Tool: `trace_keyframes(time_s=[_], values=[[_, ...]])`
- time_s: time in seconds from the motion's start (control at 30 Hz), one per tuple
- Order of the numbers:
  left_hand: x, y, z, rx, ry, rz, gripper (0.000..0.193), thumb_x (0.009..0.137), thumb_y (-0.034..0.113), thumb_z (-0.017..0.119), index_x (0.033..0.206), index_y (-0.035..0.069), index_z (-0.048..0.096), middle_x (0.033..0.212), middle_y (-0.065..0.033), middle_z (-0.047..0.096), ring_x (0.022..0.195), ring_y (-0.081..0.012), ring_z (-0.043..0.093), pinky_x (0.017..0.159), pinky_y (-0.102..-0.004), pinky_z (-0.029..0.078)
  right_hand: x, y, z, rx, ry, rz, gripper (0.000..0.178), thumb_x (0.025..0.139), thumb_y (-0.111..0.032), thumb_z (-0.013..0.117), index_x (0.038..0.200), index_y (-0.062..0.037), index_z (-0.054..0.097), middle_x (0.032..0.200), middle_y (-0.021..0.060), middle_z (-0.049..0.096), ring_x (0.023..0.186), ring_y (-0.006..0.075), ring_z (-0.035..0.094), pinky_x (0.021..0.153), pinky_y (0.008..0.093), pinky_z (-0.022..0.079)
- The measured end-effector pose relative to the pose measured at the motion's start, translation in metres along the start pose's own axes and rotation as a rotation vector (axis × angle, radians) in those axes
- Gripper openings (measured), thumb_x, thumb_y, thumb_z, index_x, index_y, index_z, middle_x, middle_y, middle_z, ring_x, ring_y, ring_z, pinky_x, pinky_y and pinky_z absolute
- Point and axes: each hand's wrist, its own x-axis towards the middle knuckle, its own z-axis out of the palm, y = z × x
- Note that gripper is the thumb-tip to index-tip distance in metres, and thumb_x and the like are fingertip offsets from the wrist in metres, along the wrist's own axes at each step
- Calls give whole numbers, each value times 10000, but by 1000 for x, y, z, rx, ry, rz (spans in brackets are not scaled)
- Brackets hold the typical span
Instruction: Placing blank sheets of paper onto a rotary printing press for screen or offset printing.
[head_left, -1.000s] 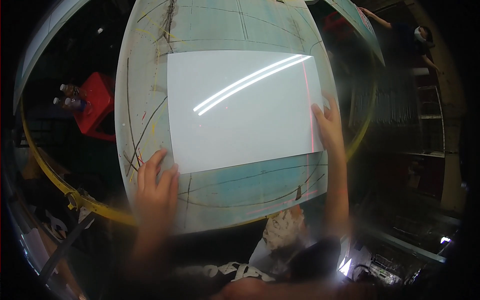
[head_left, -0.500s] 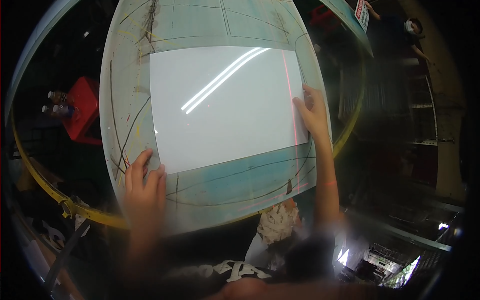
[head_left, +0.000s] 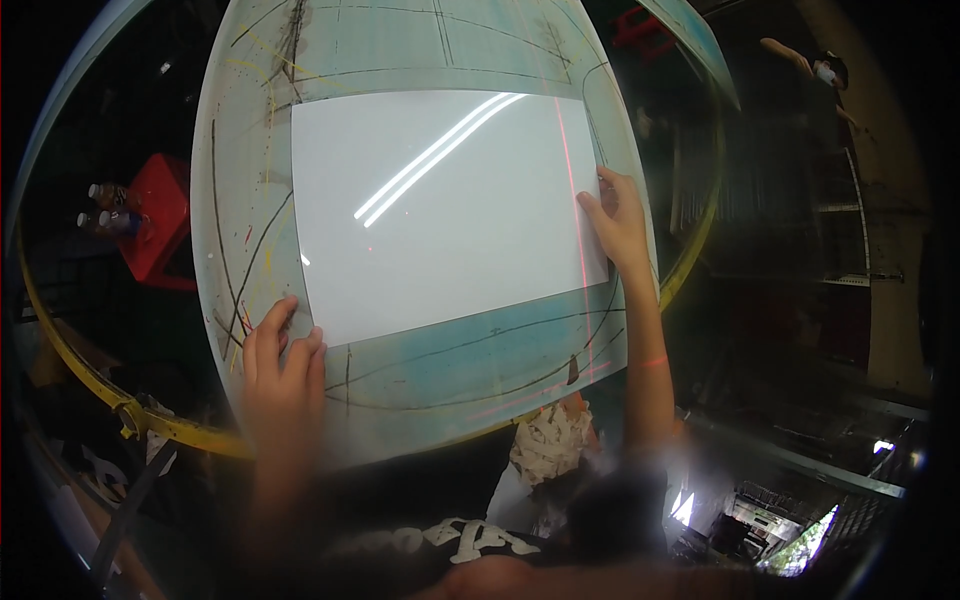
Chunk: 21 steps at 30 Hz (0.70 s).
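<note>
Right hand [head_left: 618, 210], in the head view, has its thumb over the nearest edge of a white rectangular sheet [head_left: 450, 240], fingers curled alongside; whether they pinch it from below cannot be told. Left hand [head_left: 280, 360], fingers loosely spread and holding nothing, touches the sheet's lower left corner. Between the hands and reaching ahead of them, the sheet lies flat on a pale blue-green counter [head_left: 450, 372]. Thin and glossy, it looks light, probably slippery and easily smudged, so its edges seem the best hold. A red light line crosses it beside the right thumb. Nearer the body, between the hands, is a crumpled beige bundle [head_left: 550, 445]; well left of the left hand, a red stool [head_left: 162, 220] with bottles [head_left: 120, 222]. Neither appears to obstruct the hands.
</note>
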Motion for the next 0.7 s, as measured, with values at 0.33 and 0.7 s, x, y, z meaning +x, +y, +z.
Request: trace_keyframes(time_s=[0.33,0.7], values=[[-6,-4,2,-14,65,62,135,796,-19,651,929,-40,636,1246,-169,556,1084,-365,563,903,-416,488,-10,-17,5,-198,38,-48,482,818,-88,680,1273,-48,529,1078,126,467,955,259,471,862,340,417],[-67,2,-22,55,78,148,400,830,45,604,1226,1,567,1392,-189,436,1288,-407,403,1044,-455,370,-102,-75,-71,-312,205,-291,370,900,-127,562,1269,-93,547,1173,155,524,1099,321,491,971,414,357]])
